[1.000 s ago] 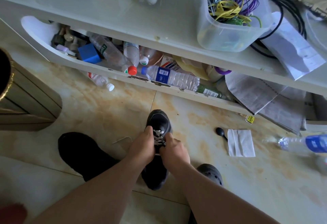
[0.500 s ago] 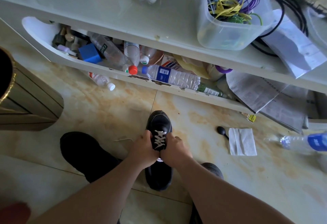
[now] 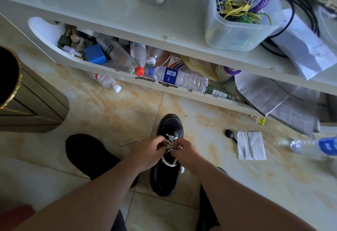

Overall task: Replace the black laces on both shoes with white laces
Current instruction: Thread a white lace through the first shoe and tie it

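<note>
Hands meet over a black shoe (image 3: 168,174) that stands on the tiled floor (image 3: 113,114), toe pointing toward a low white shelf (image 3: 116,74). White lace (image 3: 170,144) already crisscrosses the upper eyelets of this shoe, and a loose loop of it lies across the tongue below the hands. The left hand (image 3: 148,151) has its fingers curled in a narrow grip, pinching the lace at the left side of the lacing. The right hand (image 3: 183,153) is curled the same way on the right side, pinching the lace there. The two hands sit just beside each other, knuckles nearly touching.

To the left of the shoe lies a second dark shoe (image 3: 87,155); its lacing cannot be made out. A thin pale strand (image 3: 128,142) rests on the floor between the two shoes.

Right of the shoe, a white folded tissue (image 3: 250,145) lies beside a small black spoon (image 3: 230,135). Plastic bottles (image 3: 179,78) crowd the shelf. Above, on the worktop (image 3: 102,10), a clear tub (image 3: 237,35) holds coloured cords.
</note>
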A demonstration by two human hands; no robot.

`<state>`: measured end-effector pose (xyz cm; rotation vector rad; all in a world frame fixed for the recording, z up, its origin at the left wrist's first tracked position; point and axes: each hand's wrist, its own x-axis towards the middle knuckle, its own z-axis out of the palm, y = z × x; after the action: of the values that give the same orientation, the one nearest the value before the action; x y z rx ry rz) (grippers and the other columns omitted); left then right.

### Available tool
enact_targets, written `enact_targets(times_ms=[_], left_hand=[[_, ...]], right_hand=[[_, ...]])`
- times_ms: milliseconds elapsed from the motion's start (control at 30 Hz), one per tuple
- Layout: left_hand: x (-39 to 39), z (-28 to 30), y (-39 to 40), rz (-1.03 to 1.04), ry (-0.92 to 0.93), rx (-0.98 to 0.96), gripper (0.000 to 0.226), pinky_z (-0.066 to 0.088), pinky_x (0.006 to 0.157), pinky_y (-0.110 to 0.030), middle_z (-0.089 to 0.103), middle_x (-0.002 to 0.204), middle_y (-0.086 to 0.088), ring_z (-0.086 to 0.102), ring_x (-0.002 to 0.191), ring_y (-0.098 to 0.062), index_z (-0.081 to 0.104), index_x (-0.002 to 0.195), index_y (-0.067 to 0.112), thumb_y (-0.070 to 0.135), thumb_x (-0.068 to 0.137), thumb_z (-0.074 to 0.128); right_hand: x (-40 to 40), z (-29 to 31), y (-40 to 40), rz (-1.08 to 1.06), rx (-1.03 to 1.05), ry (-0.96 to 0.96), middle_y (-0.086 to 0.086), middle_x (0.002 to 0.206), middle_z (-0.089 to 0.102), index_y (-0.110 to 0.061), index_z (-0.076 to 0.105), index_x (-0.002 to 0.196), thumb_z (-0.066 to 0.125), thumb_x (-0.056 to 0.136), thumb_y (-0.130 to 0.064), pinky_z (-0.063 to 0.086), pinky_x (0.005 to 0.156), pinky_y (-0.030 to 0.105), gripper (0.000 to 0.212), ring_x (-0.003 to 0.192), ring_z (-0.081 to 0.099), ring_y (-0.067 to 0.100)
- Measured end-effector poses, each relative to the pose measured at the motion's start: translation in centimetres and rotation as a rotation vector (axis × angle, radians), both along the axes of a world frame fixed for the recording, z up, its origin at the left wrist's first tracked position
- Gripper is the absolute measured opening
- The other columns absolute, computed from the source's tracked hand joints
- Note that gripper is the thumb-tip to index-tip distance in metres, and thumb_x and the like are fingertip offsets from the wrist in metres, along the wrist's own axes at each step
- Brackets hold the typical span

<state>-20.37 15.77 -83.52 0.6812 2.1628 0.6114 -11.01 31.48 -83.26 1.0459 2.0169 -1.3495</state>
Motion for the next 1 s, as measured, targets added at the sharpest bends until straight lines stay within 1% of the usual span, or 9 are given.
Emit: enact_targets(times_ms=[100, 233, 333, 467, 567, 633, 733, 867, 1000], left_hand=[[0.2, -0.3, -0.1, -0.100, 0.079, 0.004, 0.026, 0.048, 0.063, -0.032, 0.065, 0.084, 0.012, 0.060, 0.072, -0.007, 0.061, 0.116, 0.045, 0.031, 0.107, 0.042], [1.2, -1.4, -0.2, -0.171, 0.319, 0.012, 0.035, 0.048, 0.064, -0.037, 0.063, 0.097, 0.001, 0.061, 0.080, -0.022, 0.059, 0.134, 0.039, 0.023, 0.105, 0.047], [1.8, -1.4, -0.2, -0.161, 0.371, -0.012, 0.023, 0.035, 0.061, -0.031, 0.064, 0.099, -0.001, 0.061, 0.079, -0.022, 0.067, 0.120, 0.029, 0.024, 0.105, 0.050], [1.9, -1.5, 0.1, -0.110, 0.335, -0.053, 0.022, 0.038, 0.063, -0.030, 0.059, 0.100, 0.004, 0.059, 0.080, -0.018, 0.069, 0.108, 0.030, 0.034, 0.103, 0.048], [1.9, -1.5, 0.4, -0.101, 0.307, -0.121, 0.017, 0.038, 0.062, -0.031, 0.055, 0.098, 0.003, 0.057, 0.078, -0.019, 0.067, 0.103, 0.028, 0.030, 0.094, 0.052], [2.0, -1.2, 0.7, -0.112, 0.323, -0.160, 0.018, 0.034, 0.060, -0.030, 0.055, 0.095, 0.002, 0.053, 0.075, -0.019, 0.068, 0.102, 0.026, 0.028, 0.090, 0.055], [1.5, -0.6, 1.5, -0.196, 0.349, -0.220, 0.020, 0.040, 0.067, -0.031, 0.060, 0.100, -0.002, 0.055, 0.085, -0.021, 0.069, 0.102, 0.020, 0.037, 0.093, 0.063], [1.0, -0.6, 1.8, -0.292, 0.349, -0.263, 0.047, 0.053, 0.083, -0.036, 0.061, 0.113, -0.006, 0.065, 0.102, -0.026, 0.066, 0.122, 0.024, 0.054, 0.086, 0.074], [1.4, -0.5, 1.6, -0.323, 0.365, -0.282, 0.029, 0.054, 0.079, -0.037, 0.063, 0.108, -0.005, 0.067, 0.099, -0.026, 0.069, 0.115, 0.025, 0.042, 0.092, 0.066]], right_hand=[[0.2, 0.2, 0.0, 0.020, -0.049, -0.010, 0.008, 0.098, 0.067, -0.024, 0.059, 0.079, 0.067, 0.087, -0.014, 0.041, 0.054, 0.026, 0.015, 0.067, 0.049, 0.017], [-0.3, 0.3, -0.3, 0.001, -0.036, -0.004, 0.003, 0.097, 0.072, -0.029, 0.064, 0.073, 0.066, 0.083, -0.013, 0.047, 0.058, 0.028, 0.019, 0.071, 0.057, 0.017], [-0.7, 0.2, -0.5, -0.090, -0.049, -0.017, 0.001, 0.090, 0.072, -0.031, 0.069, 0.080, 0.067, 0.086, -0.023, 0.052, 0.063, 0.032, 0.011, 0.076, 0.065, 0.020], [-0.7, -0.4, -0.4, -0.099, 0.016, -0.068, 0.000, 0.088, 0.074, -0.029, 0.072, 0.088, 0.066, 0.091, -0.030, 0.058, 0.065, 0.033, 0.006, 0.073, 0.067, 0.017], [-0.8, -0.1, -0.7, 0.057, 0.067, -0.071, -0.005, 0.095, 0.070, -0.033, 0.069, 0.096, 0.071, 0.088, -0.037, 0.044, 0.048, 0.019, 0.009, 0.069, 0.061, 0.008], [-1.1, 0.5, -0.8, 0.225, 0.144, -0.038, -0.008, 0.100, 0.065, -0.037, 0.066, 0.094, 0.070, 0.087, -0.036, 0.038, 0.046, 0.014, 0.008, 0.071, 0.058, 0.006], [-1.5, 0.6, -0.7, 0.472, 0.305, 0.016, -0.007, 0.099, 0.061, -0.038, 0.062, 0.088, 0.072, 0.083, -0.038, 0.047, 0.059, 0.024, 0.011, 0.080, 0.061, 0.015], [-1.6, -0.1, -1.4, 0.686, 0.533, 0.019, -0.004, 0.099, 0.056, -0.035, 0.069, 0.108, 0.068, 0.090, -0.034, 0.048, 0.060, 0.031, 0.018, 0.078, 0.055, 0.021], [-0.6, -0.7, -1.6, 0.710, 0.515, 0.038, 0.001, 0.110, 0.060, -0.028, 0.069, 0.112, 0.064, 0.093, -0.027, 0.058, 0.073, 0.036, 0.019, 0.090, 0.065, 0.025]])
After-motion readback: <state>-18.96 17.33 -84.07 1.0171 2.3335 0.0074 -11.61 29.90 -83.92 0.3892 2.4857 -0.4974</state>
